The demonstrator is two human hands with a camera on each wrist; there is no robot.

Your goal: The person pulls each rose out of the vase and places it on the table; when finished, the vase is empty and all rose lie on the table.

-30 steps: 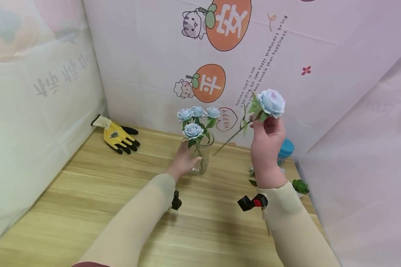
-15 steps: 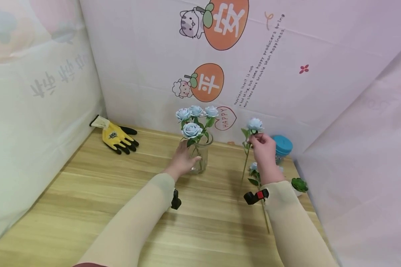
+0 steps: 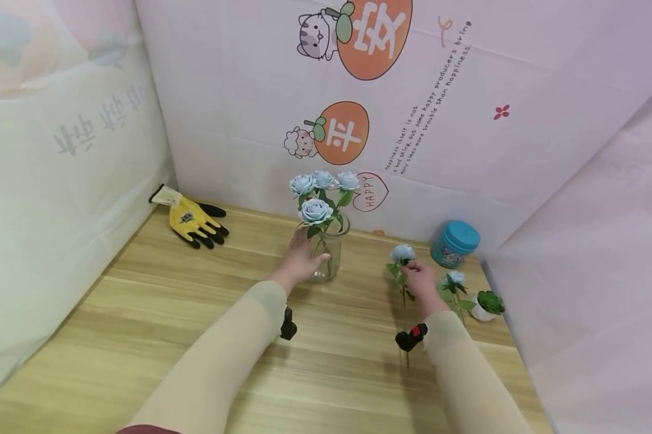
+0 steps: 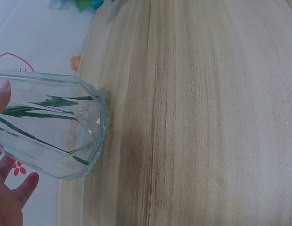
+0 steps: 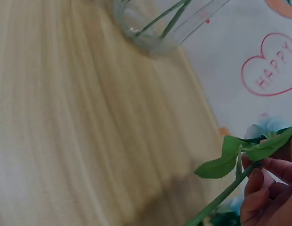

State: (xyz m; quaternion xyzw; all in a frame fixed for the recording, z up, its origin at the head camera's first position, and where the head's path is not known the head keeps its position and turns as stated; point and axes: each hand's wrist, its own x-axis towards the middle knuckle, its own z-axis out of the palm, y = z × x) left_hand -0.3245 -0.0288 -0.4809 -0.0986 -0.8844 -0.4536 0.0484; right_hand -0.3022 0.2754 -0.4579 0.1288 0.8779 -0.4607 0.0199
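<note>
My left hand [image 3: 297, 260] holds the side of a clear glass vase [image 3: 332, 256], its thumb across the front. Several light-blue artificial roses [image 3: 316, 211] stand in the vase, their green stems [image 4: 40, 113] showing through the glass. To the right, my right hand [image 3: 420, 281] pinches the leafy green stem [image 5: 221, 197] of another blue rose [image 3: 402, 252] just below its head, low over the table. Part of a further blue flower [image 5: 234, 205] shows beneath that hand in the right wrist view. One more blue rose [image 3: 454, 278] lies right of the hand, partly hidden by the wrist.
A yellow and black work glove [image 3: 191, 220] lies at the back left of the wooden table [image 3: 326, 367]. At the back right are a blue lidded tub [image 3: 456, 243] and a small potted succulent [image 3: 489, 304]. Printed cloth walls [image 3: 239, 108] close in the back and sides.
My right hand has brought its rose down from in front of the back wall to just over the table. The left hand has stayed at the vase.
</note>
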